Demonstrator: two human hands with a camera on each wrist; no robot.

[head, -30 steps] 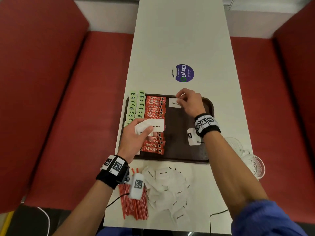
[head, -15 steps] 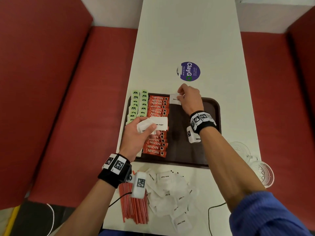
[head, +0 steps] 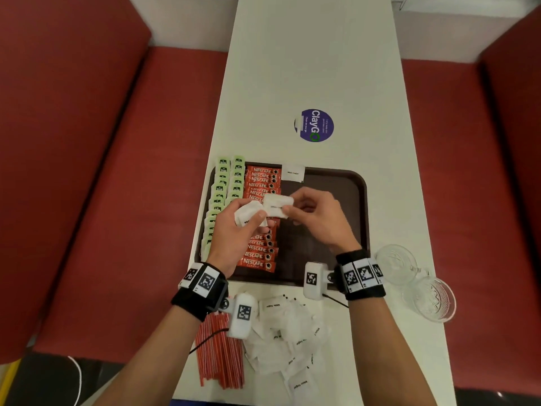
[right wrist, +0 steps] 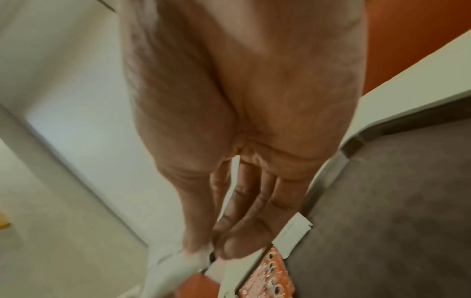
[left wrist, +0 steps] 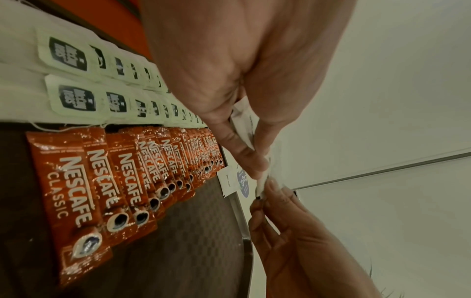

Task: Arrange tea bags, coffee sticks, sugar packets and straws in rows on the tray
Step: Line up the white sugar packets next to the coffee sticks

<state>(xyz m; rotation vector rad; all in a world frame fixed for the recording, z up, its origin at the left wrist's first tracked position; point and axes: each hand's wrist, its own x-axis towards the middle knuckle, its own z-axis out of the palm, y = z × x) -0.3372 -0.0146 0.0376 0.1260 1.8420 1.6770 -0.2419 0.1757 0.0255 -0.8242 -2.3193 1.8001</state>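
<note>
On the dark brown tray [head: 345, 183] lie two rows of green tea bags [head: 222, 194] at the left and a row of red coffee sticks [head: 260, 250] beside them. One white sugar packet [head: 293, 173] lies at the tray's far edge, right of the coffee sticks. My left hand [head: 246, 221] holds a small bunch of sugar packets [head: 248, 213] above the coffee sticks. My right hand [head: 304, 209] pinches the end of one packet [head: 276, 205] from that bunch. In the left wrist view both hands' fingertips [left wrist: 257, 161] meet on the white packet [left wrist: 262, 181].
On the white table [head: 316, 68], a loose heap of sugar packets [head: 287, 338] and a bundle of red straws [head: 219, 353] lie on my side of the tray. Two glass cups [head: 430, 297] stand at the right edge. Red bench seats flank the table. A round purple sticker [head: 314, 126] lies beyond the tray.
My right hand left one sugar packet at the tray's far edge and came back to the left hand, where it now pinches another packet from the bunch.
</note>
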